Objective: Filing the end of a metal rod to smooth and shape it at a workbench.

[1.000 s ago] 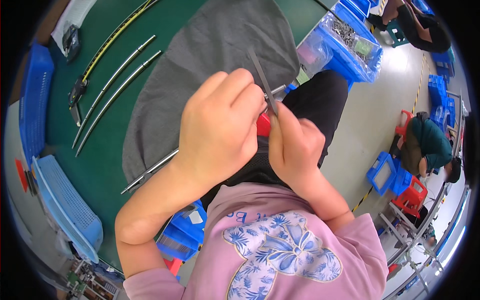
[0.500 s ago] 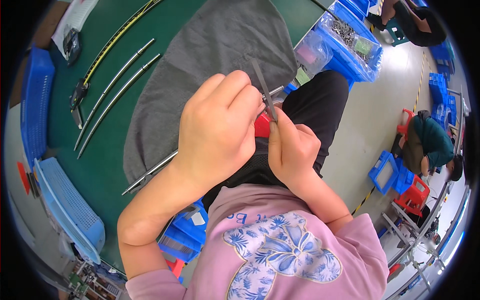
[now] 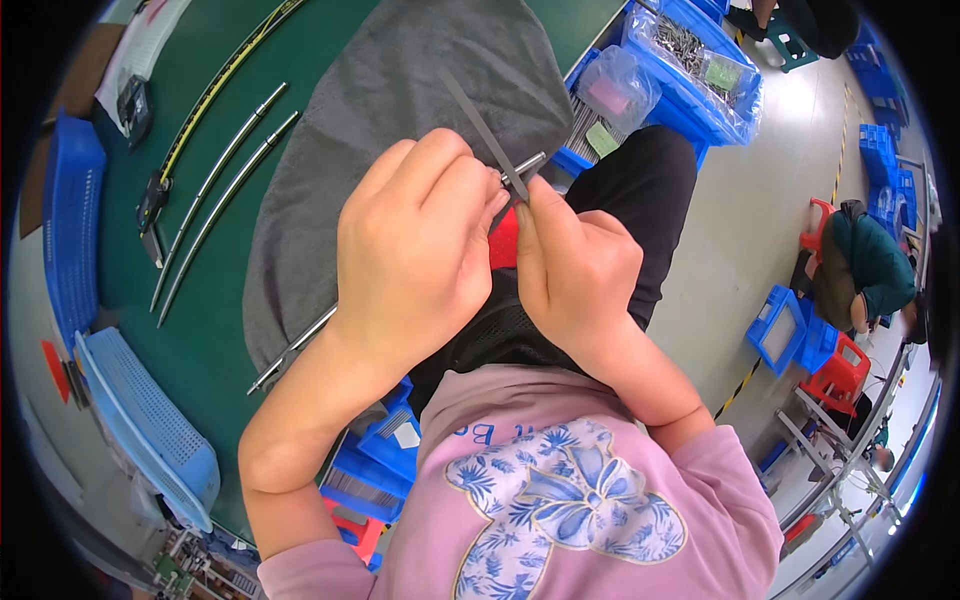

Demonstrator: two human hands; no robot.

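My left hand (image 3: 415, 245) is closed around a thin shiny metal rod (image 3: 303, 341). The rod passes under my left forearm, and its far end comes out beyond my fingers. Between the thumb and fingers of my right hand (image 3: 580, 265) is a flat dark-grey file (image 3: 472, 117). It lies across the rod near that end, pointing away to the upper left. A grey cloth (image 3: 350, 130) is spread on the green table (image 3: 120, 250) beneath my left hand. To its left lie two similar rods (image 3: 224, 164) side by side.
A caliper (image 3: 153, 205) with a long yellow-marked bar lies left of the rods. Blue baskets (image 3: 150, 420) line the table's left edge. At upper right, a blue bin (image 3: 700, 110) holds metal parts and plastic bags. Another person (image 3: 870, 260) bends over at far right.
Both hands have shifted slightly left and up. The file has swung further left, now crossing the rod more slantwise, and more of the rod's end shows.
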